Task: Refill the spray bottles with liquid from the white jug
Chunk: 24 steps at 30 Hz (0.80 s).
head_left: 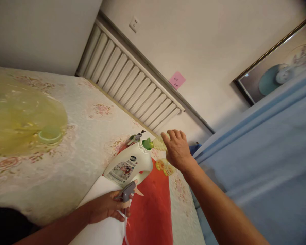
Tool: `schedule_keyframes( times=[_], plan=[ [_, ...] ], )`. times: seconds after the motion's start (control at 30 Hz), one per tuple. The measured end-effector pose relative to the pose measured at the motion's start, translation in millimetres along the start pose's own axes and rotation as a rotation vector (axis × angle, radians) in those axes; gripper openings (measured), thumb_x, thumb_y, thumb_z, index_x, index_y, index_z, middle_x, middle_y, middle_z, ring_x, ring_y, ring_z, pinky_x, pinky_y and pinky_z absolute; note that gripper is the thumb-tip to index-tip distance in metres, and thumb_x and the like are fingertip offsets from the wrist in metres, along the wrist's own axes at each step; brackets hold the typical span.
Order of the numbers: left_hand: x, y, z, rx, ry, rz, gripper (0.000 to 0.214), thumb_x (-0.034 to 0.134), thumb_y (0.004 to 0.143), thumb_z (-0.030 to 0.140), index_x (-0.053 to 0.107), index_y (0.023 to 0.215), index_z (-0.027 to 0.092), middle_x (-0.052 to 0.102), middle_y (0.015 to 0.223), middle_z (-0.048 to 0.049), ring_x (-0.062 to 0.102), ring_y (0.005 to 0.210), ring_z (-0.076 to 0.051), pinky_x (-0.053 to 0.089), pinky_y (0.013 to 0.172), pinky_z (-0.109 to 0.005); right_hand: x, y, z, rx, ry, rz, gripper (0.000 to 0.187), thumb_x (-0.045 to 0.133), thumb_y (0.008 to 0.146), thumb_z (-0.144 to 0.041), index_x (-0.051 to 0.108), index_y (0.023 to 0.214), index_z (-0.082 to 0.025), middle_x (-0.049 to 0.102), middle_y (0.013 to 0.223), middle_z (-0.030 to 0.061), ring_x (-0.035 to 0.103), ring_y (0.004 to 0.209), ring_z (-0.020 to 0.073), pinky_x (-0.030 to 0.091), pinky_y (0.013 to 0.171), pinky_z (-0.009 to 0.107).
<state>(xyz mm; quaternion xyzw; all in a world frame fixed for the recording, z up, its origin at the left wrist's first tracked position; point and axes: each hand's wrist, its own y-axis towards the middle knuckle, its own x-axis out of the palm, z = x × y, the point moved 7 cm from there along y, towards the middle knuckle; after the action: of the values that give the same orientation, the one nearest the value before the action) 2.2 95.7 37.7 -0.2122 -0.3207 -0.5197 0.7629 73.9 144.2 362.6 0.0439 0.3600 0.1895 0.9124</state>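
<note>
My right hand (177, 149) is wrapped round a small clear bottle (159, 144) with a pale yellow tint. The bottle lies tilted, its neck at the green spout (146, 144) of a white detergent jug (129, 165); I cannot tell whether liquid is flowing. The jug has a printed label and a loop handle. Nearer to me, my left hand (108, 206) grips a grey spray trigger (128, 192), whose thin tube hangs down over a red sheet (153, 214). Beside the jug, below my right hand, are yellowish transparent round pieces (165, 166).
A flowered tablecloth (91, 136) covers the table. A large yellow translucent bag (20, 112) lies at left, with a pale green cap (50, 136) by its edge. White paper (99, 217) adjoins the red sheet. Behind are a radiator (132, 75) and, at right, a blue curtain (265, 146).
</note>
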Motion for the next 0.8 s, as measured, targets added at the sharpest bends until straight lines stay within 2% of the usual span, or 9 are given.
schedule_keyframes(
  times=[0.27, 0.4, 0.5, 0.63, 0.8],
  plan=[
    [-1.1, 0, -2, -0.013, -0.014, 0.004, 0.041, 0.079, 0.078, 0.036, 0.061, 0.111, 0.021, 0.068, 0.087, -0.0041, 0.069, 0.090, -0.023, 0.053, 0.080, -0.037, 3, -3, -1, 0.011, -0.001, -0.011, 0.060, 0.058, 0.073, -0.009, 0.051, 0.133, -0.016, 0.054, 0.127, 0.0167, 0.041, 0.119, 0.0316, 0.024, 0.106, 0.048],
    [-4.8, -1, -4, 0.005, -0.001, 0.052, 0.040, 0.079, 0.079, 0.037, 0.061, 0.110, 0.020, 0.070, 0.088, -0.0064, 0.069, 0.092, -0.024, 0.053, 0.080, -0.038, 10, -9, 1, 0.065, 0.058, -0.005, 0.060, 0.059, 0.073, -0.010, 0.052, 0.132, -0.016, 0.056, 0.124, 0.0164, 0.044, 0.114, 0.0313, 0.029, 0.102, 0.046],
    [-8.9, -3, -3, 0.052, 0.002, 0.110, 0.039, 0.079, 0.079, 0.037, 0.063, 0.110, 0.020, 0.071, 0.089, -0.0071, 0.069, 0.092, -0.024, 0.053, 0.081, -0.038, 21, -18, 6, 0.145, 0.187, 0.000, 0.063, 0.061, 0.071, -0.011, 0.051, 0.133, -0.017, 0.057, 0.123, 0.0153, 0.047, 0.111, 0.0299, 0.034, 0.097, 0.043],
    [-11.2, -8, -2, 0.086, 0.019, 0.175, 0.040, 0.080, 0.078, 0.037, 0.063, 0.111, 0.020, 0.071, 0.090, -0.0066, 0.068, 0.091, -0.024, 0.052, 0.083, -0.040, 41, -48, 12, 0.303, 0.472, 0.032, 0.064, 0.062, 0.071, -0.017, 0.049, 0.134, -0.017, 0.057, 0.126, 0.0132, 0.052, 0.110, 0.0277, 0.041, 0.095, 0.040],
    [-2.6, -20, 0, 0.127, 0.021, 0.262, 0.046, 0.081, 0.077, 0.037, 0.061, 0.115, 0.019, 0.069, 0.090, -0.0054, 0.068, 0.090, -0.022, 0.051, 0.083, -0.038, 74, -119, -2, 0.400, 0.864, 0.161, 0.062, 0.066, 0.073, -0.025, 0.050, 0.132, -0.018, 0.060, 0.121, 0.0113, 0.056, 0.113, 0.0271, 0.047, 0.097, 0.042]
  ],
)
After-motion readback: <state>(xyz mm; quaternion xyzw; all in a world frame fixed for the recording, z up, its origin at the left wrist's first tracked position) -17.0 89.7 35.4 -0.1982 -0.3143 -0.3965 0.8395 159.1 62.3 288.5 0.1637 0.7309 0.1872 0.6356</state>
